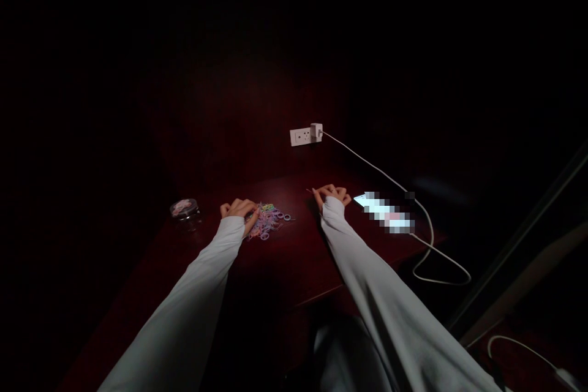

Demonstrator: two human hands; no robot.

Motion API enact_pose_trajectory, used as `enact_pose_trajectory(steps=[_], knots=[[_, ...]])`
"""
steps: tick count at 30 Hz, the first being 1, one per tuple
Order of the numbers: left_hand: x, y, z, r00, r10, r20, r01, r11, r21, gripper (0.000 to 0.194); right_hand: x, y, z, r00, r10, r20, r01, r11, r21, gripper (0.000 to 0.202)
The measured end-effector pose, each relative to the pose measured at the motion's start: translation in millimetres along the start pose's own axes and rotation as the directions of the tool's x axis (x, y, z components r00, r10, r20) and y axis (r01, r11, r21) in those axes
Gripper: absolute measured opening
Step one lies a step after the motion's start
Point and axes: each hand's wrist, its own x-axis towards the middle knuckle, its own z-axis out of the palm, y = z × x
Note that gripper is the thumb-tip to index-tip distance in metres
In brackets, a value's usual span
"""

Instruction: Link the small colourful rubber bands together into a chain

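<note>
A loose pile of small pastel hair ties [269, 220], mostly purple with some yellow and orange, lies on the dark red table. My left hand [239, 211] rests at the pile's left edge, fingers curled and thumb tip against the hair ties; whatever is between its fingertips is hidden. Off to the right, a little above the tabletop, my right hand [331, 195] is closed in a pinch. A thin strand, seemingly a single hair tie [309, 190], sticks out from its thumb and forefinger. Long pale sleeves cover both arms.
A round clear jar [184, 209] with a patterned lid stands left of my left hand. Right of my right hand lies a lit phone [383, 213]. Its white cable [376, 168] runs to a charger [316, 130] in the wall socket [299, 137]. The table's front edge [319, 297] is near me.
</note>
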Motion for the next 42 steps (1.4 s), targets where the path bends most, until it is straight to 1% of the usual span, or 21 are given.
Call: enact_pose_trajectory(steps=[4, 6, 7, 9, 12, 14, 18, 21, 23, 25, 26, 28, 29, 30, 32, 33, 34, 35, 38, 40, 42], knots=[[2.1, 1.3, -0.5, 0.998, -0.064, -0.022, 0.062, 0.995, -0.078, 0.017, 10.6, 26.1, -16.7, 0.98, 0.129, -0.15, -0.149, 0.981, -0.127, 0.038], [4.8, 0.6, -0.3, 0.985, -0.165, -0.053, 0.155, 0.976, -0.152, 0.017, 12.3, 31.2, -19.8, 0.976, 0.143, -0.167, -0.171, 0.972, -0.163, 0.037], [6.5, -1.1, 0.3, 0.968, -0.238, -0.075, 0.218, 0.953, -0.209, 0.018, 12.4, 32.0, -20.3, 0.978, 0.136, -0.158, -0.164, 0.97, -0.182, 0.037], [10.3, -7.2, 2.8, 0.904, -0.41, -0.116, 0.341, 0.86, -0.38, 0.021, 11.6, 31.4, -20.3, 0.985, 0.115, -0.127, -0.142, 0.964, -0.225, 0.038], [15.0, -18.6, 8.0, 0.819, -0.563, -0.105, 0.357, 0.646, -0.675, 0.026, 9.4, 28.8, -20.0, 0.992, 0.102, -0.073, -0.119, 0.952, -0.281, 0.039], [16.9, -23.6, 10.5, 0.767, -0.634, -0.098, 0.348, 0.54, -0.766, 0.027, 8.1, 28.2, -20.1, 0.994, 0.097, -0.048, -0.107, 0.948, -0.301, 0.038], [18.7, -26.5, 11.3, 0.696, -0.71, -0.105, 0.352, 0.464, -0.813, 0.028, 8.9, 31.9, -20.4, 0.993, 0.109, -0.049, -0.119, 0.953, -0.28, 0.035], [20.2, -28.4, 10.8, 0.677, -0.728, -0.108, 0.357, 0.453, -0.817, 0.026, 10.9, 30.8, -19.3, 0.98, 0.167, -0.104, -0.186, 0.962, -0.201, 0.034], [21.8, -29.9, 10.6, 0.67, -0.734, -0.106, 0.366, 0.452, -0.813, 0.024, 7.9, 18.5, -16.4, 0.973, 0.194, -0.127, -0.211, 0.968, -0.136, 0.033], [23.3, -30.1, 10.1, 0.665, -0.738, -0.115, 0.382, 0.469, -0.796, 0.027, -3.3, -7.1, -9.5, 0.981, 0.162, -0.111, -0.171, 0.982, -0.081, 0.032], [23.5, -29.6, 9.7, 0.656, -0.743, -0.131, 0.385, 0.478, -0.789, 0.029, -12.5, -24.1, -3.8, 0.993, 0.105, -0.06, -0.109, 0.992, -0.058, 0.031], [22.5, -28.4, 8.7, 0.636, -0.759, -0.139, 0.393, 0.474, -0.788, 0.03, -35.3, -60.9, 12.2, 0.987, -0.13, 0.098, 0.129, 0.992, 0.012, 0.029], [21.1, -28.0, 7.9, 0.634, -0.761, -0.141, 0.388, 0.47, -0.793, 0.031, -47.0, -78.3, 21.5, 0.939, -0.305, 0.156, 0.297, 0.952, 0.07, 0.03], [19.3, -27.7, 6.8, 0.634, -0.76, -0.146, 0.383, 0.471, -0.795, 0.031, -57.3, -93.4, 30.5, 0.841, -0.497, 0.213, 0.477, 0.868, 0.14, 0.033], [14.9, -27.2, 3.3, 0.662, -0.725, -0.188, 0.334, 0.511, -0.792, 0.032, -70.9, -113.8, 43.7, 0.593, -0.762, 0.262, 0.714, 0.647, 0.268, 0.04], [12.7, -26.5, 1.0, 0.684, -0.701, -0.204, 0.301, 0.525, -0.796, 0.032, -73.6, -118.5, 46.8, 0.523, -0.807, 0.274, 0.75, 0.589, 0.302, 0.041], [10.9, -25.4, -1.5, 0.718, -0.667, -0.197, 0.276, 0.533, -0.799, 0.033, -73.5, -119.6, 47.4, 0.517, -0.805, 0.29, 0.743, 0.591, 0.314, 0.041], [9.6, -23.9, -3.9, 0.74, -0.645, -0.191, 0.265, 0.541, -0.798, 0.035, -71.0, -117.8, 46.2, 0.561, -0.77, 0.302, 0.703, 0.637, 0.316, 0.04], [8.5, -19.8, -7.9, 0.745, -0.645, -0.17, 0.265, 0.519, -0.812, 0.042, -54.6, -103.3, 40.7, 0.724, -0.621, 0.301, 0.506, 0.774, 0.38, 0.034], [8.5, -20.3, -6.8, 0.714, -0.689, -0.12, 0.285, 0.443, -0.85, 0.044, -41.9, -93.3, 42.0, 0.846, -0.452, 0.283, 0.308, 0.847, 0.434, 0.023], [7.3, -24.3, -3.7, 0.67, -0.738, -0.083, 0.334, 0.399, -0.854, 0.043, -31.5, -86.5, 48.5, 0.922, -0.274, 0.274, 0.124, 0.878, 0.462, 0.029]])
